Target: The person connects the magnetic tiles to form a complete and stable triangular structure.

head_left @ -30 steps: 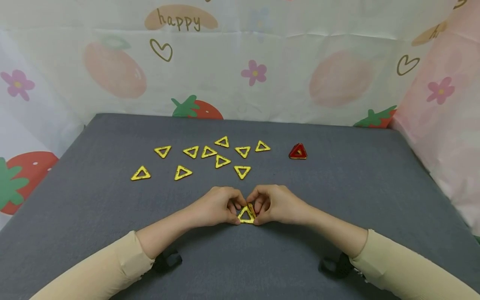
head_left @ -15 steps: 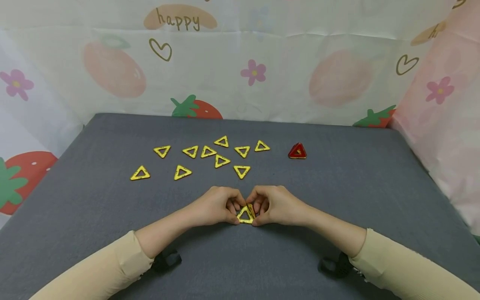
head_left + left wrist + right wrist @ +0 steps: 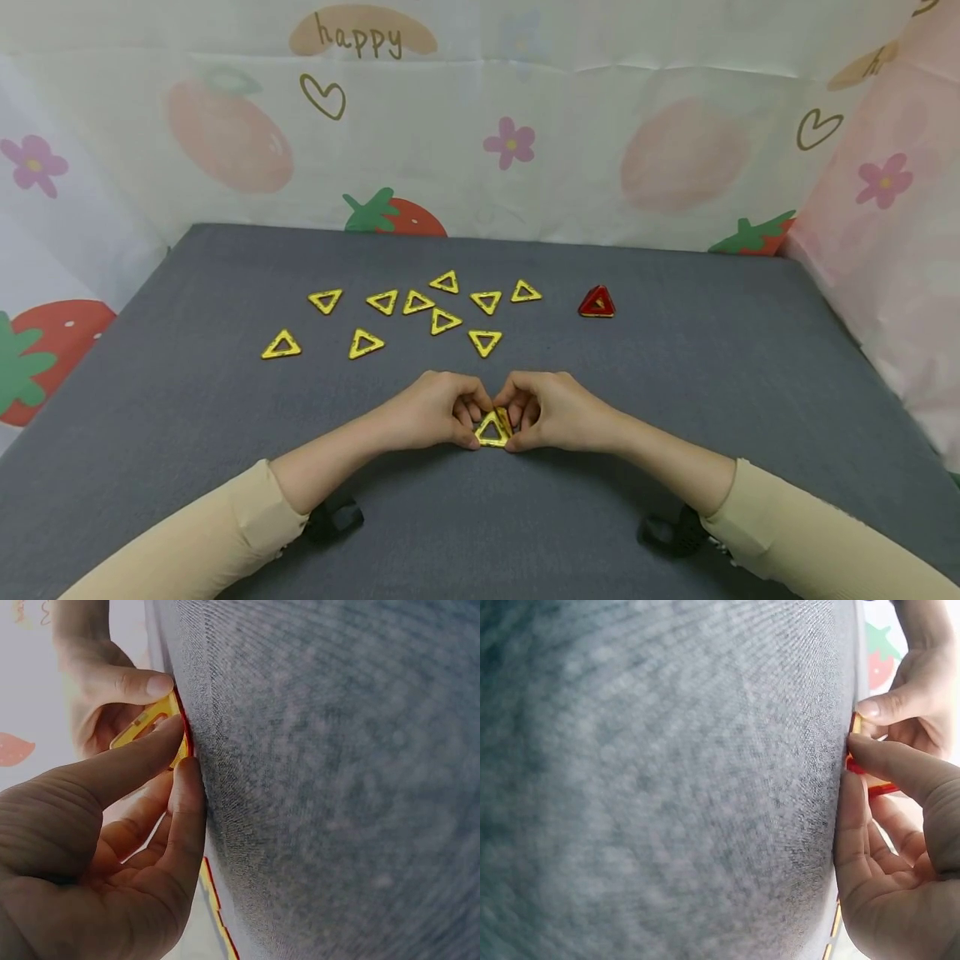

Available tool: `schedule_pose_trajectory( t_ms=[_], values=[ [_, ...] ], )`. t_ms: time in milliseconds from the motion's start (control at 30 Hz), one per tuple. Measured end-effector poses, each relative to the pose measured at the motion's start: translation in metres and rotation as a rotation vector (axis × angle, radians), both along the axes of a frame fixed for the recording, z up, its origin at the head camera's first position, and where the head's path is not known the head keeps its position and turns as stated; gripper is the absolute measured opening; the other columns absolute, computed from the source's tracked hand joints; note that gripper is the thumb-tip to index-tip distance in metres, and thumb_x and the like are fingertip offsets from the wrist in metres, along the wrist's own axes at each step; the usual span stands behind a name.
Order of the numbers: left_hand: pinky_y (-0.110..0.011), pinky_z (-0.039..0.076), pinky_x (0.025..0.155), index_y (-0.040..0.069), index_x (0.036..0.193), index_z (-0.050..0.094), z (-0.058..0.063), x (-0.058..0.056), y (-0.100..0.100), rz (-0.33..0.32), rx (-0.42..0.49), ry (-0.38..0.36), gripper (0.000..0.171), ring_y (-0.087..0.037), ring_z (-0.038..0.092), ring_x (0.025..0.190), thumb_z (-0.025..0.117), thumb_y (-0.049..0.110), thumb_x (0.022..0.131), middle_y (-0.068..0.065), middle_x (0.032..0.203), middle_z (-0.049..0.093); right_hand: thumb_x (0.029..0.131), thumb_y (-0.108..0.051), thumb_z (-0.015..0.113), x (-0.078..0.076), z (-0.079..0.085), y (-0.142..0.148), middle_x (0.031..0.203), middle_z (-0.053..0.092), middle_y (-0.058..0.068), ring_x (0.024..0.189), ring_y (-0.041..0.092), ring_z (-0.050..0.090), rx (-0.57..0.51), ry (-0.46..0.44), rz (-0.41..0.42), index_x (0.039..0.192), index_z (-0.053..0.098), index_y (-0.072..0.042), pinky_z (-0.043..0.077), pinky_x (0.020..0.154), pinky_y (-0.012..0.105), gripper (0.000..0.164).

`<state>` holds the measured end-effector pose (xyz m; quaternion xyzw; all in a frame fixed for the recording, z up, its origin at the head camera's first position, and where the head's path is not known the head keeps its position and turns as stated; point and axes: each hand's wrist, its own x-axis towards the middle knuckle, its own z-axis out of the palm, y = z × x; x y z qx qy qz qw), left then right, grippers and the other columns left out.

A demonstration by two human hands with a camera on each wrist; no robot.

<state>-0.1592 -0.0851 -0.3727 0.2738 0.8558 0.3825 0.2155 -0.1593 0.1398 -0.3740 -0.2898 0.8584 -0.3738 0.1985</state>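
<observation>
Near the front middle of the table, my left hand [image 3: 427, 414] and right hand [image 3: 558, 412] meet fingertip to fingertip around a small cluster of yellow triangular tiles [image 3: 480, 437]. A yellow tile with an open centre faces me, and another leans up against its right side. My left thumb and fingers pinch the cluster's left corner and top; my right thumb and fingers pinch the opposite side. In the left wrist view the tile [image 3: 130, 736] shows yellow with a red edge. From the right wrist, red edges [image 3: 883, 789] show between the fingers. The cluster's back is hidden.
Beyond the hands, several flat yellow triangular tiles [image 3: 485, 342] lie scattered over the grey cloth-covered table [image 3: 712, 367]. A red triangular piece [image 3: 597, 303] with yellow at its base stands to their right. A patterned curtain [image 3: 570, 167] borders the table's far edge.
</observation>
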Motion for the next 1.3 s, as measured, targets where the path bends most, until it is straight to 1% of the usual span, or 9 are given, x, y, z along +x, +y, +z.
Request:
schedule_pose_trajectory(
  t_ms=[133, 333, 533, 700, 867, 1000, 1067, 1167, 1300],
  values=[
    [-0.017, 0.054, 0.066, 0.007, 0.103, 0.070, 0.001, 0.000, -0.001, -0.004, 0.009, 0.015, 0.030, -0.004, 0.065, 0.074, 0.083, 0.005, 0.076, -0.006, 0.092, 0.069, 0.076, -0.015, 0.085, 0.000, -0.001, 0.000, 0.085, 0.067, -0.002, 0.070, 0.007, 0.064, -0.001, 0.004, 0.004, 0.108, 0.065, -0.016, 0.055, 0.064, 0.023, 0.038],
    [-0.017, 0.054, 0.067, 0.008, 0.102, 0.071, 0.002, -0.002, -0.003, -0.001, 0.008, 0.072, 0.024, -0.004, 0.065, 0.075, 0.080, 0.007, 0.080, -0.005, 0.091, 0.070, 0.077, -0.015, 0.085, 0.000, 0.000, 0.000, 0.085, 0.067, -0.002, 0.069, 0.006, 0.063, -0.002, 0.002, 0.009, 0.108, 0.065, -0.015, 0.055, 0.065, 0.022, 0.037],
    [-0.020, 0.053, 0.068, 0.009, 0.102, 0.071, 0.006, -0.006, -0.010, 0.045, -0.004, 0.111, 0.021, -0.004, 0.063, 0.076, 0.079, 0.011, 0.083, -0.004, 0.092, 0.071, 0.077, -0.014, 0.084, 0.001, 0.001, 0.001, 0.085, 0.067, -0.001, 0.070, 0.006, 0.063, -0.008, -0.007, 0.009, 0.108, 0.064, -0.014, 0.055, 0.065, 0.022, 0.037],
    [-0.024, 0.053, 0.067, 0.007, 0.106, 0.070, 0.013, -0.011, -0.025, 0.097, -0.022, 0.150, 0.022, -0.007, 0.065, 0.078, 0.076, 0.011, 0.085, -0.006, 0.097, 0.073, 0.076, -0.015, 0.085, 0.001, 0.001, 0.001, 0.085, 0.067, -0.001, 0.068, 0.005, 0.063, -0.016, 0.004, 0.012, 0.109, 0.066, -0.015, 0.054, 0.065, 0.022, 0.038],
    [-0.028, 0.054, 0.069, 0.006, 0.108, 0.070, 0.021, -0.021, -0.057, 0.187, -0.093, 0.203, 0.022, -0.015, 0.067, 0.086, 0.074, 0.011, 0.088, -0.009, 0.100, 0.073, 0.076, -0.016, 0.085, 0.002, 0.000, 0.001, 0.085, 0.066, -0.001, 0.067, 0.005, 0.062, -0.024, 0.008, 0.014, 0.110, 0.066, -0.016, 0.054, 0.065, 0.021, 0.039],
    [-0.036, 0.055, 0.075, 0.006, 0.111, 0.070, 0.028, -0.030, -0.096, 0.290, -0.151, 0.265, 0.024, -0.025, 0.068, 0.095, 0.072, 0.012, 0.089, -0.014, 0.107, 0.072, 0.076, -0.016, 0.086, 0.002, 0.000, 0.001, 0.085, 0.066, -0.001, 0.067, 0.005, 0.062, -0.028, 0.007, 0.017, 0.111, 0.066, -0.016, 0.054, 0.065, 0.021, 0.040],
    [-0.041, 0.055, 0.079, 0.005, 0.115, 0.068, 0.031, -0.033, -0.116, 0.348, -0.186, 0.281, 0.026, -0.029, 0.067, 0.100, 0.072, 0.014, 0.090, -0.017, 0.113, 0.070, 0.076, -0.016, 0.086, 0.002, 0.000, 0.001, 0.085, 0.066, -0.001, 0.067, 0.005, 0.061, -0.028, 0.010, 0.018, 0.111, 0.066, -0.016, 0.054, 0.065, 0.021, 0.040],
    [-0.048, 0.053, 0.085, 0.005, 0.122, 0.065, 0.036, -0.038, -0.146, 0.422, -0.242, 0.257, 0.034, -0.035, 0.064, 0.110, 0.070, 0.018, 0.091, -0.021, 0.123, 0.066, 0.076, -0.016, 0.086, 0.002, 0.000, 0.001, 0.085, 0.066, -0.001, 0.067, 0.005, 0.061, -0.028, 0.011, 0.018, 0.111, 0.066, -0.016, 0.054, 0.065, 0.021, 0.040],
    [-0.055, 0.050, 0.090, 0.002, 0.134, 0.056, 0.033, -0.046, -0.181, 0.468, -0.299, 0.189, 0.050, -0.044, 0.055, 0.121, 0.070, 0.024, 0.091, -0.027, 0.134, 0.056, 0.076, -0.016, 0.085, 0.002, 0.000, 0.001, 0.085, 0.066, -0.001, 0.067, 0.005, 0.061, -0.025, 0.009, 0.019, 0.110, 0.066, -0.015, 0.053, 0.065, 0.021, 0.040]
  ],
)
